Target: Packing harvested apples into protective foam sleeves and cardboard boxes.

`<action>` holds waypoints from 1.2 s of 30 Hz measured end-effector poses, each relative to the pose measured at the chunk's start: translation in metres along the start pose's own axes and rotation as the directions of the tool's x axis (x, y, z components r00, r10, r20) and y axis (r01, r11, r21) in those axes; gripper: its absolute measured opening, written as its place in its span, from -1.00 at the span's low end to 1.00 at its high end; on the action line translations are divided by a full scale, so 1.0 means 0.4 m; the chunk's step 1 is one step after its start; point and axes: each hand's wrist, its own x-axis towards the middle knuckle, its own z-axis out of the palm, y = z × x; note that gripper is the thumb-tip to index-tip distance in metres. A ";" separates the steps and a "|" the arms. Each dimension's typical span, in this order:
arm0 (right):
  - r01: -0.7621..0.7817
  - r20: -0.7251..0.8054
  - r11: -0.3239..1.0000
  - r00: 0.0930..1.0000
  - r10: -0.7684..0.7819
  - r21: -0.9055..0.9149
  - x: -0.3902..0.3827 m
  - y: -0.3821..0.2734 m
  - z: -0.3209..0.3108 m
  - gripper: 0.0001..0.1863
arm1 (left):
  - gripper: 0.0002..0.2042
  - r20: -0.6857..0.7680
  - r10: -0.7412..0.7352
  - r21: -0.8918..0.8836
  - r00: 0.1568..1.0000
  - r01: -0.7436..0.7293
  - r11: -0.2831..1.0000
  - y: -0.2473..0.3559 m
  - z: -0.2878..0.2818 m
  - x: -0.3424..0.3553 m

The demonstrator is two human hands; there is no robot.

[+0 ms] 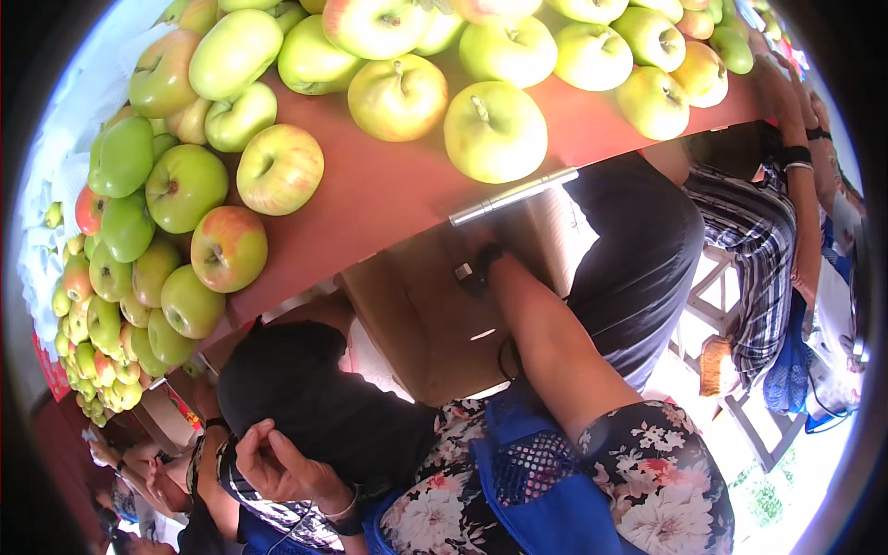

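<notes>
Far left: green and red-blushed apples (185, 185) piled on a red table (370, 194). Left hand (277, 462) low down, fingers loosely curled, apart, nothing in it, next to a dark-haired head (305, 388). Brown cardboard box (416, 314) sits under the table edge, below a metal bar (513, 196). Plain, matte, flap open. Likely light, stiffish, dents easily; grip by rim or flap. Right hand (476, 264) reaches in at the box top, fingers hidden, can't tell its state. Far right: a person's plaid sleeve (754, 231).
</notes>
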 end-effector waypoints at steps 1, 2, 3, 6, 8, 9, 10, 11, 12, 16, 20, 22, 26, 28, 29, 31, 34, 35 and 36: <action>0.042 -0.108 0.999 0.993 -0.040 0.014 -0.051 -0.062 -0.002 -0.34 | -0.83 0.006 0.007 0.016 1.000 -0.007 1.000 -0.007 -0.013 0.004; 0.087 -0.218 0.996 0.973 -0.077 0.033 -0.098 -0.144 -0.010 -0.35 | -0.83 -0.008 0.029 0.055 1.000 -0.028 0.998 -0.017 -0.031 0.011; 0.099 -0.224 0.994 0.971 -0.086 0.049 -0.099 -0.209 -0.053 -0.35 | -0.83 0.005 0.031 0.062 0.999 -0.032 0.998 -0.024 -0.038 0.015; -0.187 0.012 0.775 0.974 0.225 0.604 -0.256 -0.450 -0.171 -0.48 | -0.82 -0.043 0.078 0.107 0.996 -0.073 0.992 -0.030 -0.119 0.039; -0.393 0.285 0.452 0.914 0.289 0.801 -0.349 -0.626 -0.275 -0.56 | -0.83 -0.088 0.111 0.141 0.990 -0.098 0.985 -0.026 -0.190 0.054; -0.335 0.193 0.457 0.925 0.328 0.824 -0.241 -0.468 -0.179 -0.56 | -0.83 -0.075 0.120 0.042 0.990 -0.117 0.992 -0.010 -0.132 0.042; -0.083 0.045 0.795 0.997 0.070 0.601 -0.299 -0.218 -0.064 -0.57 | -0.85 0.009 0.094 0.017 0.995 -0.095 0.995 -0.002 -0.067 0.027; 0.164 -0.041 0.968 0.986 -0.159 0.192 -0.310 0.033 -0.010 -0.59 | -0.86 0.118 0.077 -0.078 0.990 -0.068 0.995 0.023 0.039 0.002; 0.296 -0.018 0.900 0.948 -0.318 -0.320 -0.125 0.296 -0.129 -0.59 | -0.90 0.181 0.118 -0.201 0.976 -0.081 0.976 0.070 0.132 -0.037; 0.982 0.606 0.152 0.188 -0.773 -0.111 -0.453 -0.481 -0.345 -0.74 | -0.91 0.018 0.250 0.197 0.968 -0.248 0.948 -0.031 -0.096 0.024; -0.092 0.676 0.756 0.528 -0.515 0.648 -0.460 -0.583 -0.722 -0.66 | -0.91 0.082 0.206 -0.014 0.975 -0.206 0.978 0.005 -0.019 0.005; -0.103 0.630 0.685 0.510 -0.586 0.721 -0.471 -0.610 -0.848 -0.69 | -0.94 0.110 0.245 -0.038 0.963 -0.242 0.970 0.014 -0.003 0.006; 0.113 0.306 0.419 0.518 -0.799 0.901 -0.476 -0.726 -1.095 -0.77 | -0.94 0.082 0.241 -0.087 0.967 -0.234 0.968 0.020 -0.011 0.011; 0.252 0.195 0.408 0.590 -0.784 0.878 -0.420 -0.757 -1.167 -0.82 | -0.93 0.125 0.277 -0.094 0.953 -0.267 0.959 0.007 0.028 0.014; 0.421 0.065 0.441 0.661 -0.748 0.793 -0.399 -0.787 -1.206 -0.84 | -0.93 0.120 0.286 -0.095 0.951 -0.276 0.956 0.019 0.032 0.021; 0.631 -0.101 0.476 0.660 -0.745 0.613 -0.358 -0.887 -1.242 -0.87 | -0.92 0.107 0.285 -0.081 0.953 -0.277 0.957 0.014 0.004 0.020; 0.783 -0.324 0.513 0.616 -0.718 0.353 -0.235 -0.990 -1.293 -0.82 | -0.92 0.098 0.290 -0.082 0.952 -0.282 0.956 0.017 -0.009 0.035; 0.816 -0.337 0.527 0.578 -0.743 0.237 -0.217 -1.037 -1.314 -0.77 | -0.92 0.090 0.285 -0.067 0.954 -0.280 0.958 0.011 -0.022 0.039; 0.843 -0.275 0.533 0.530 -0.802 0.070 -0.153 -1.066 -1.324 -0.77 | -0.91 0.096 0.284 -0.071 0.954 -0.278 0.958 0.011 -0.023 0.040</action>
